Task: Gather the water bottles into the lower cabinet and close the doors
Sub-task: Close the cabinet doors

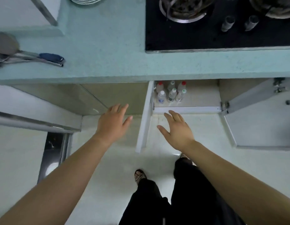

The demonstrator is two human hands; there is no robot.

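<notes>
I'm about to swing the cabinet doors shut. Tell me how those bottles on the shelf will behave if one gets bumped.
The water bottles stand upright, tall and narrow, so a knock would probably tip one. They sit close together in two rows, so one falling would likely topple its neighbours. They look like thin clear plastic, so probably light and unlikely to break. Both hands, left and right, are open and clear of them.

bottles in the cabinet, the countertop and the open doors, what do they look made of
Bottles: clear plastic, likely; see-through bodies, coloured screw caps.
Countertop: pale green speckled stone or composite, matte.
Cabinet doors: smooth white laminate or painted board, probably; metal hinge at the right one.
</notes>
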